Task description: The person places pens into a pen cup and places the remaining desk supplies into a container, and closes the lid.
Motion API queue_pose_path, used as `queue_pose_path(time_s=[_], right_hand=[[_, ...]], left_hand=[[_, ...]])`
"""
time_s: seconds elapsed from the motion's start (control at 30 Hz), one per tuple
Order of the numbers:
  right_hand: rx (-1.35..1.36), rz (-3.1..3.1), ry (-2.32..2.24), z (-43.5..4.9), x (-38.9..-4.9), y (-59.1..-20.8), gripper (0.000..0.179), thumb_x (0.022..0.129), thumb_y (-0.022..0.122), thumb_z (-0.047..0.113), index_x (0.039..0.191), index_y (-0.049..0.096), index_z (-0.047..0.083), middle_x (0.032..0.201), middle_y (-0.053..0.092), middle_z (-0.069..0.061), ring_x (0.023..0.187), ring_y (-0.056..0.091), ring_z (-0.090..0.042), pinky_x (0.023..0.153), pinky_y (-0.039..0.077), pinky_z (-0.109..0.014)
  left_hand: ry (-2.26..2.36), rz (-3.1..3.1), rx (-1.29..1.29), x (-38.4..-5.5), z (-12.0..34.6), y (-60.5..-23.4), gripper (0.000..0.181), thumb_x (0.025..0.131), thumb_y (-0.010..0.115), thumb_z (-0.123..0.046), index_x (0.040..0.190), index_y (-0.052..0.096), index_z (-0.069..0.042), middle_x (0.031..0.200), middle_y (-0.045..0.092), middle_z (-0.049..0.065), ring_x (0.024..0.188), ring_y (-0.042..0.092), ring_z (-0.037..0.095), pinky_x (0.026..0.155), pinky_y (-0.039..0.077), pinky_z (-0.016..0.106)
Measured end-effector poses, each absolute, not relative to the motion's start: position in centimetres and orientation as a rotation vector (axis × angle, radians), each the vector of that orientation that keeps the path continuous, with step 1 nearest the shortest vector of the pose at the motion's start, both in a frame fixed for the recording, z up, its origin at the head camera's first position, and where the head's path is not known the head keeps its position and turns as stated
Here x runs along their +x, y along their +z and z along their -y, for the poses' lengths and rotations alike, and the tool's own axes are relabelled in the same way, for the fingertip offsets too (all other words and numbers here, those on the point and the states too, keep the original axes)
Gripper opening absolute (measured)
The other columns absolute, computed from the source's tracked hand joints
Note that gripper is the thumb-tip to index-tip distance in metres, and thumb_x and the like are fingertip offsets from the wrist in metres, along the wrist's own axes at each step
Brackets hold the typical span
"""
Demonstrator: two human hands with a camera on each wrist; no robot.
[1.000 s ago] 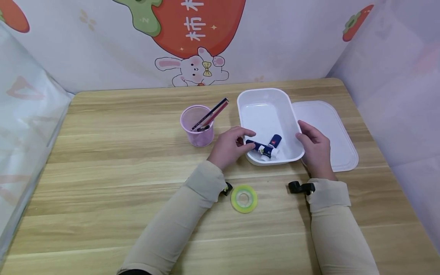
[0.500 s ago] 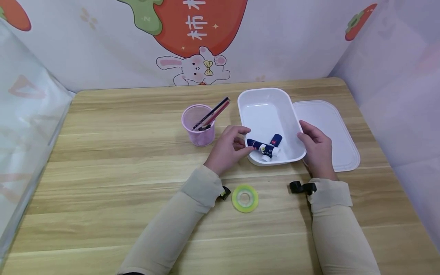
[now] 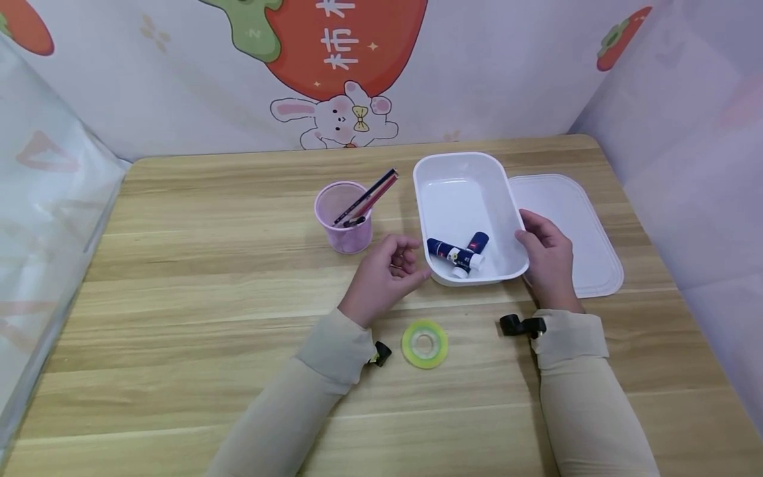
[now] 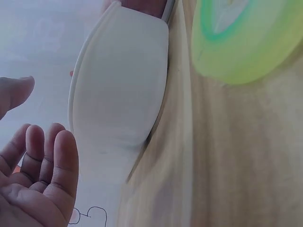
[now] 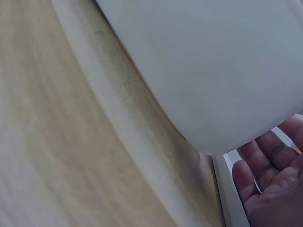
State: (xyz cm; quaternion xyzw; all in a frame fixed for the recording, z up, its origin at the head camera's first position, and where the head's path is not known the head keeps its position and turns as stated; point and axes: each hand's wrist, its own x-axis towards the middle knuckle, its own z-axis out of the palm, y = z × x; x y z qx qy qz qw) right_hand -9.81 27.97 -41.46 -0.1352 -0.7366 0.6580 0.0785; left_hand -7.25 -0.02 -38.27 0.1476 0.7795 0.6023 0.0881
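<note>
A white plastic box [image 3: 456, 202] stands at the right middle of the table, with two dark blue glue sticks in its near end. One glue stick [image 3: 446, 252] lies across the other glue stick [image 3: 479, 241], and both have white ends. My left hand [image 3: 381, 277] hovers just outside the box's near left corner, fingers loosely bent and holding nothing; the left wrist view shows a gap between its thumb [image 4: 18, 92] and fingers [image 4: 64, 163]. On the opposite side, my right hand [image 3: 548, 262] grips the box's rim, thumb on top and fingers against the outer wall.
A white lid [image 3: 581, 232] lies flat, partly behind the right hand and box. To the left stands a pink mesh cup [image 3: 348, 240] with several pencils [image 3: 377, 192] leaning in it. A yellow-green tape roll [image 3: 424, 344] lies between my forearms.
My left hand has let go of the upper glue stick, which now rests in the box. It has drawn back left and toward me. The right hand keeps its hold.
</note>
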Motion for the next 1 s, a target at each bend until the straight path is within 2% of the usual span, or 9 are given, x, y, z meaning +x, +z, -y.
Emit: queue_pose_path(time_s=[0.1,0.23,0.43,0.67,1.0], right_hand=[[-0.415,2.217,1.943,-28.0,-9.8,-41.3,0.034,0.093,0.056,0.015,0.126,0.058,0.017,0.128,0.054,-0.008,0.116,0.048,-0.02,0.091,0.047,-0.027],[-0.421,2.226,1.932,-28.0,-9.8,-41.2,0.034,0.093,0.055,0.015,0.127,0.058,0.017,0.128,0.053,-0.008,0.115,0.048,-0.02,0.091,0.047,-0.027],[-0.425,2.256,1.919,-27.9,-9.8,-41.4,0.034,0.093,0.056,0.017,0.126,0.058,0.018,0.127,0.054,-0.007,0.114,0.049,-0.019,0.088,0.048,-0.024],[-0.409,2.237,1.94,-28.2,-9.8,-41.7,0.034,0.092,0.057,0.017,0.126,0.058,0.017,0.125,0.054,-0.009,0.113,0.049,-0.02,0.084,0.05,-0.02],[-0.445,2.3,1.896,-28.0,-9.4,-41.6,0.035,0.093,0.056,0.021,0.128,0.057,0.019,0.129,0.054,-0.006,0.115,0.05,-0.02,0.086,0.05,-0.025]], left_hand=[[1.757,-2.33,0.468,-6.8,0.2,-38.1,0.04,0.08,0.074,-0.017,0.113,0.056,-0.006,0.097,0.059,0.01,0.084,0.057,0.014,0.075,0.052,0.024],[1.697,-2.327,0.507,-6.6,0.5,-37.9,0.032,0.08,0.074,-0.02,0.105,0.059,-0.007,0.091,0.061,0.003,0.081,0.058,0.013,0.071,0.052,0.025],[1.569,-2.273,0.588,-6.2,1.0,-38.1,0.018,0.081,0.073,-0.022,0.092,0.061,-0.015,0.083,0.061,-0.003,0.075,0.057,0.012,0.067,0.051,0.027],[1.298,-2.237,0.667,-5.9,0.7,-38.8,0.026,0.08,0.074,-0.031,0.095,0.06,-0.016,0.081,0.06,-0.006,0.076,0.056,0.009,0.069,0.05,0.023],[1.074,-2.208,0.67,-5.8,0.6,-39.1,0.024,0.078,0.075,-0.027,0.095,0.061,-0.016,0.073,0.059,-0.006,0.068,0.054,0.008,0.066,0.046,0.022]])
